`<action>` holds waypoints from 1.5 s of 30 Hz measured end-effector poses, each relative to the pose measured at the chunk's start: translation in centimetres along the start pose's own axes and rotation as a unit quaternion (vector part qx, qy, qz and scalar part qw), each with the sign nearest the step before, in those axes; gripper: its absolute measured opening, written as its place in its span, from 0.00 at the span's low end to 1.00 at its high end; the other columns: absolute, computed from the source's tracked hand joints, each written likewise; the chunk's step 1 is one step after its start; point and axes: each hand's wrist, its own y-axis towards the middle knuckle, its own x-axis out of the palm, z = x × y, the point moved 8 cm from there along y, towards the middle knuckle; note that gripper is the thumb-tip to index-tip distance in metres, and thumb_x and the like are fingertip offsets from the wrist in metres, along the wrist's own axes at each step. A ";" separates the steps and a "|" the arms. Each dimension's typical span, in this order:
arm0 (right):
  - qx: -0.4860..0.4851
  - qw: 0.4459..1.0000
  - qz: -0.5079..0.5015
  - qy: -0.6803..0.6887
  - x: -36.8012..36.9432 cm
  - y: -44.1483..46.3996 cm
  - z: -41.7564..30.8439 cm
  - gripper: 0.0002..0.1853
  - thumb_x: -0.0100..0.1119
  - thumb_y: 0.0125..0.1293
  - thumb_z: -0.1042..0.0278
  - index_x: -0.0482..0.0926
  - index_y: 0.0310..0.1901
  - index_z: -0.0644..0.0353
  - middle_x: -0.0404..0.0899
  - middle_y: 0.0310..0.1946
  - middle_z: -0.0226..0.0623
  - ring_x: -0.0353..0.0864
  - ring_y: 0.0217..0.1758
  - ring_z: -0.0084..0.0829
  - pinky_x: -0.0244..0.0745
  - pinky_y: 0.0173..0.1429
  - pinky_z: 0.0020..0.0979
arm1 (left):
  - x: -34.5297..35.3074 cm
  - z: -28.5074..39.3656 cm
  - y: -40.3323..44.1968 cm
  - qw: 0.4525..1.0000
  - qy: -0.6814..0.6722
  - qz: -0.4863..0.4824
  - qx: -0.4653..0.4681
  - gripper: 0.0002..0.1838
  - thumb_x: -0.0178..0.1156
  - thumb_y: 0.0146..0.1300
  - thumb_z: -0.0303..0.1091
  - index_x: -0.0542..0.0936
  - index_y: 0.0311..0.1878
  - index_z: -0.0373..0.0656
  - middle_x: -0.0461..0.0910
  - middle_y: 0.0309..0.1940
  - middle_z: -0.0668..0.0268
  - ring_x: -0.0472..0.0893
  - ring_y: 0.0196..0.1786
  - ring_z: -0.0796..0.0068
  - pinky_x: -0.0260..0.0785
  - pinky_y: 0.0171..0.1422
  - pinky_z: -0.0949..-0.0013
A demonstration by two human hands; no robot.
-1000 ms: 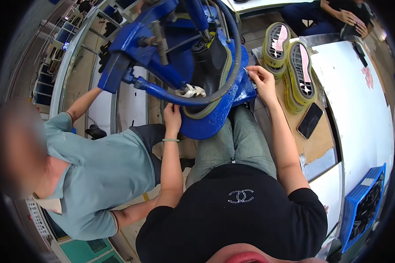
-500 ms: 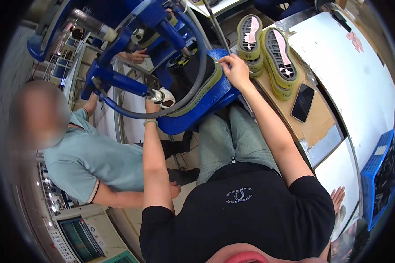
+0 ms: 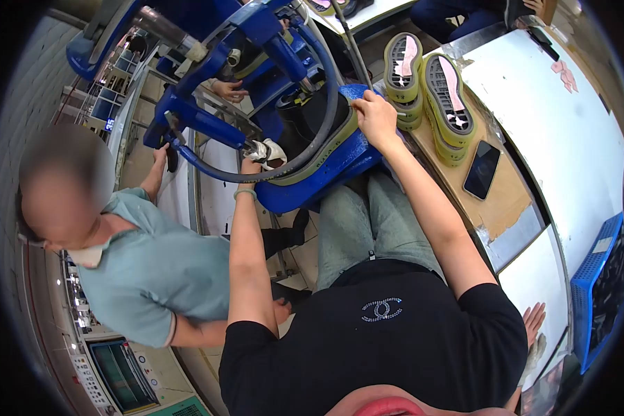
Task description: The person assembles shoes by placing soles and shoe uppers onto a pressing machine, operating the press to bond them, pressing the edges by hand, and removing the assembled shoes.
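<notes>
A shoe with a dark upper (image 3: 304, 123) and a yellow-green sole (image 3: 319, 161) sits in a blue press (image 3: 305, 191), partly covered by a curved grey hose (image 3: 331, 90). My right hand (image 3: 376, 121) is closed at the far right end of the sole, fingers pinched together. A thin pale stick (image 3: 400, 114) pokes out beside it, apparently held in the fingers. On the left, my left hand (image 3: 250, 168) reaches to the near end of the shoe, by a white-wrapped clamp end (image 3: 269, 152). Its fingers are mostly hidden behind the hose and clamp.
Stacked yellow-green soles (image 3: 451, 97) and a phone (image 3: 482, 170) lie on a brown board (image 3: 509, 211) to the right. Beyond is a white table (image 3: 568, 132) with a blue basket (image 3: 593, 277). A co-worker in a teal shirt (image 3: 166, 256) stands close on the left.
The whole view has shifted slightly. My right hand stays at the sole's end, its fingers a little more tucked in. The co-worker's head has turned and lowered.
</notes>
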 end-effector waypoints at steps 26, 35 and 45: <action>-0.119 0.986 -0.108 0.049 1.3 -5.4 -6.7 0.06 0.62 0.51 0.75 0.83 0.32 0.58 0.77 0.33 0.35 0.78 0.37 0.39 0.74 0.39 0.38 | 6.9 7.2 -17.3 0.877 -0.425 0.152 -0.167 0.23 0.43 0.77 0.36 0.62 0.71 0.39 0.67 0.66 0.60 0.67 0.67 0.70 0.57 0.71 0.69; -0.108 0.981 -0.154 0.043 -2.3 -7.0 -7.2 0.07 0.62 0.56 0.77 0.85 0.37 0.58 0.74 0.27 0.35 0.77 0.28 0.35 0.72 0.33 0.33 | 11.6 14.2 -21.6 0.905 -0.271 0.238 -0.226 0.32 0.49 0.71 0.36 0.51 0.73 0.37 0.53 0.71 0.48 0.54 0.73 0.54 0.44 0.76 0.57; -0.094 0.988 -0.114 -0.039 -5.0 -6.3 -5.5 0.08 0.62 0.55 0.77 0.85 0.37 0.58 0.75 0.28 0.36 0.78 0.30 0.36 0.72 0.33 0.34 | 20.7 20.5 -20.6 0.877 -0.386 0.215 -0.192 0.58 0.58 0.65 0.42 0.18 0.68 0.26 0.23 0.71 0.35 0.32 0.76 0.48 0.23 0.78 0.57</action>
